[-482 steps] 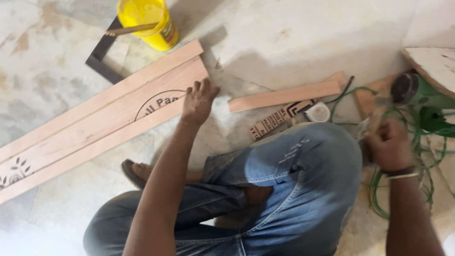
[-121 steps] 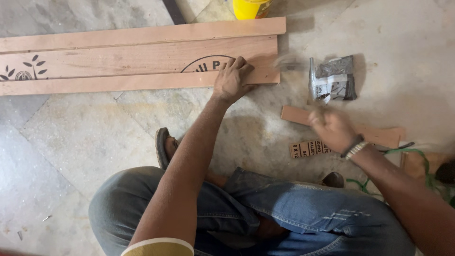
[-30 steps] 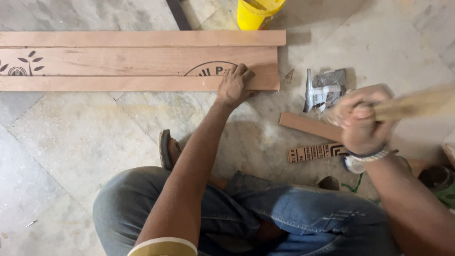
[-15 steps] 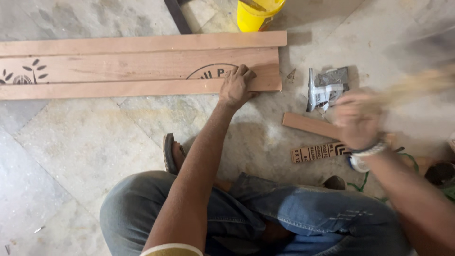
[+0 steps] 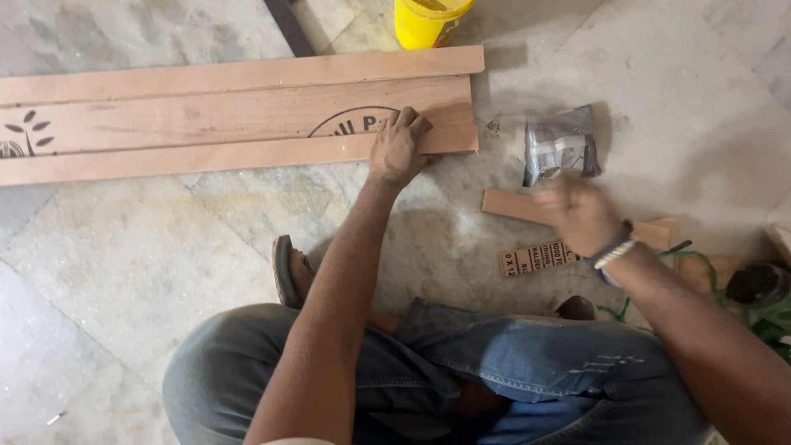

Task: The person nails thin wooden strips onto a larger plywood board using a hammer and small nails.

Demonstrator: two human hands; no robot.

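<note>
This is looking like a makeshift carpentry spot on the bare floor of a building, not a fitted workshop: a person in jeans is squatting on pale, stained stone floor tiles (image 5: 124,272). Long reddish-brown wooden planks (image 5: 231,119) are lying flat on those tiles. Just beyond the planks a yellow plastic bucket (image 5: 428,21) is standing, and to their right a short wooden offcut (image 5: 511,204), a small clear plastic packet (image 5: 560,144) and a green cord (image 5: 700,268) are lying loose.
</note>
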